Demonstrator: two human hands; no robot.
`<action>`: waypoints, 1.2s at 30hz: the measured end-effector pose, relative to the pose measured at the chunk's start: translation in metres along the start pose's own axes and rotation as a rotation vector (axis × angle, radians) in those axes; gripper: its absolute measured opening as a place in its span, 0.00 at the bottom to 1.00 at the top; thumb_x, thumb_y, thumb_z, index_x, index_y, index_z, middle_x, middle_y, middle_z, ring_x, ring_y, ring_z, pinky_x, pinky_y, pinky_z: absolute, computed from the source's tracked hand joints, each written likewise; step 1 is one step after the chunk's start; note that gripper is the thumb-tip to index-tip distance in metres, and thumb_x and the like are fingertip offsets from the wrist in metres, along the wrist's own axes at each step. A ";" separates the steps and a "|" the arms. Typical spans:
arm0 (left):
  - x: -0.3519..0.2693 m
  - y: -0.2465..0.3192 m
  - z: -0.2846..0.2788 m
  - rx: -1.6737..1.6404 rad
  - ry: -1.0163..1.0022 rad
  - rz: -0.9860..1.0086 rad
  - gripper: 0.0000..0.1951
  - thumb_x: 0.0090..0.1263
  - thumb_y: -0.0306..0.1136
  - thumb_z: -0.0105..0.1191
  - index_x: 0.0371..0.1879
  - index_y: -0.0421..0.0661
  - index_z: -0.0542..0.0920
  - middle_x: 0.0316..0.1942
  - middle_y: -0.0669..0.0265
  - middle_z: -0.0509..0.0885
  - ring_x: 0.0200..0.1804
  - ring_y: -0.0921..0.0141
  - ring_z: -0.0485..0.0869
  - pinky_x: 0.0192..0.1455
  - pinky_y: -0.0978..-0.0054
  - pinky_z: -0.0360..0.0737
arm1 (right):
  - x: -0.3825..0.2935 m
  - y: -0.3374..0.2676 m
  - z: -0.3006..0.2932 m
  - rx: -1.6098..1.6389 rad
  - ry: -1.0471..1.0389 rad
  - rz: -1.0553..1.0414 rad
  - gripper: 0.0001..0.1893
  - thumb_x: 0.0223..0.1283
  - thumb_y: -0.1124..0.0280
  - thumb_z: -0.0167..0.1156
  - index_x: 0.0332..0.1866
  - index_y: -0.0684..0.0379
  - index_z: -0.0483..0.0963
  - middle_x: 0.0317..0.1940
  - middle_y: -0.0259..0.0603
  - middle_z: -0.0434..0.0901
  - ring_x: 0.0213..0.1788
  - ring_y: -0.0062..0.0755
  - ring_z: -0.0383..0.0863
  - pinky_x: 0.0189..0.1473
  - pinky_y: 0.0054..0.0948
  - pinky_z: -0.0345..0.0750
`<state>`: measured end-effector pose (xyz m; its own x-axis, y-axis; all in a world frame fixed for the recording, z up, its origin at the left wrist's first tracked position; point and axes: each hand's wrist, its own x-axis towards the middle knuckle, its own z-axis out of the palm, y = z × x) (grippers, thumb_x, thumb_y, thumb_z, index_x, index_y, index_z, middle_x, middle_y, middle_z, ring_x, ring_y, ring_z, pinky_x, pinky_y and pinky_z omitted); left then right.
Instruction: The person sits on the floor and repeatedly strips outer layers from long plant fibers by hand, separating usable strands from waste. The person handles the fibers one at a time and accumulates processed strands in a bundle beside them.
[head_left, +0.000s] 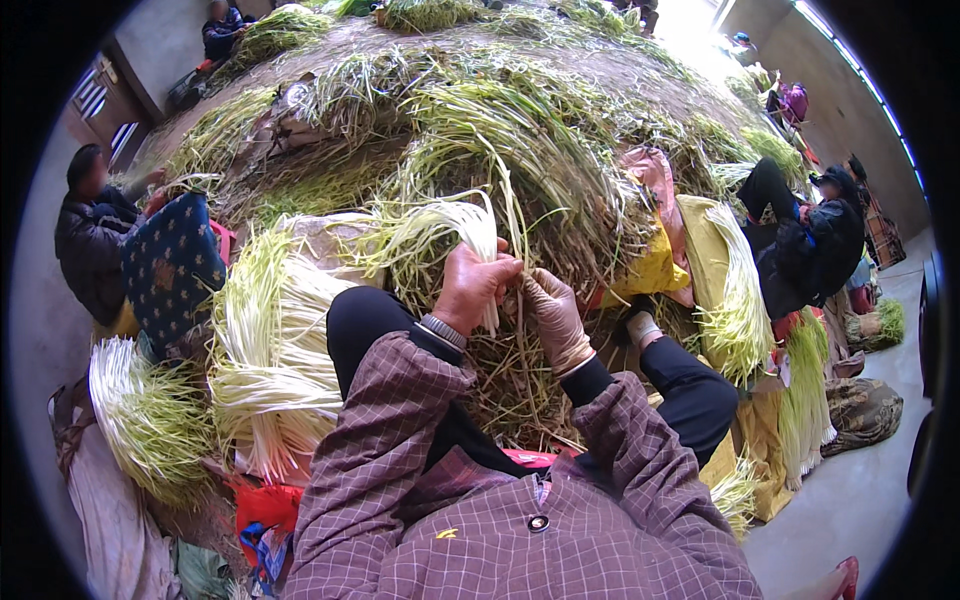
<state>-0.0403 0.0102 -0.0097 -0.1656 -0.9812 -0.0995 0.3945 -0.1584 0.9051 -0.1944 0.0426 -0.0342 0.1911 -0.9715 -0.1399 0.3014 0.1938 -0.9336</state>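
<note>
My bare left hand (466, 285) is closed around a bunch of pale blanched stalks (463, 217), which look like garlic chives or garlic sprouts. Their white ends stand up and their yellow-green tips droop to the left. Close beside it, my right hand (553, 319), in a thin whitish glove, pinches a single long stalk (513, 214) that runs up toward the heap and hangs down below the fingers. Beyond both hands lies a heap of untrimmed stalks (495, 142) with dry, brownish ends. Dry leaf litter (506, 386) covers the ground between my knees.
A stack of clean pale stalks (281, 337) lies by my left knee, with another bundle (150, 420) farther left. At right, stalks (735, 300) rest on a yellow sack (694, 232). People sit at left (97, 225) and right (810, 232). More heaps (285, 34) lie beyond.
</note>
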 end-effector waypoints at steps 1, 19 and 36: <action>0.000 0.000 -0.001 0.010 -0.005 0.000 0.16 0.63 0.24 0.64 0.47 0.38 0.74 0.27 0.70 0.82 0.19 0.82 0.75 0.19 0.86 0.72 | -0.002 0.005 0.002 0.031 0.018 0.014 0.13 0.72 0.60 0.56 0.47 0.58 0.78 0.29 0.29 0.83 0.24 0.09 0.75 0.24 0.11 0.65; -0.004 0.011 -0.001 -0.076 0.023 0.052 0.15 0.62 0.23 0.63 0.45 0.38 0.74 0.25 0.68 0.81 0.18 0.80 0.75 0.17 0.83 0.71 | 0.021 0.073 -0.186 -0.175 0.651 0.145 0.13 0.67 0.70 0.51 0.51 0.64 0.75 0.31 0.41 0.85 0.20 0.22 0.77 0.16 0.18 0.64; 0.005 0.014 -0.003 0.000 0.127 0.145 0.18 0.59 0.21 0.64 0.48 0.37 0.74 0.30 0.68 0.82 0.20 0.80 0.76 0.18 0.84 0.73 | -0.012 0.058 -0.022 -0.143 0.048 0.157 0.11 0.72 0.63 0.52 0.37 0.58 0.75 0.28 0.35 0.84 0.22 0.18 0.77 0.25 0.16 0.68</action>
<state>-0.0331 0.0026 0.0013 0.0079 -0.9998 -0.0196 0.4060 -0.0147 0.9138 -0.1999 0.0624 -0.0944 0.1797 -0.9370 -0.2995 0.1351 0.3251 -0.9360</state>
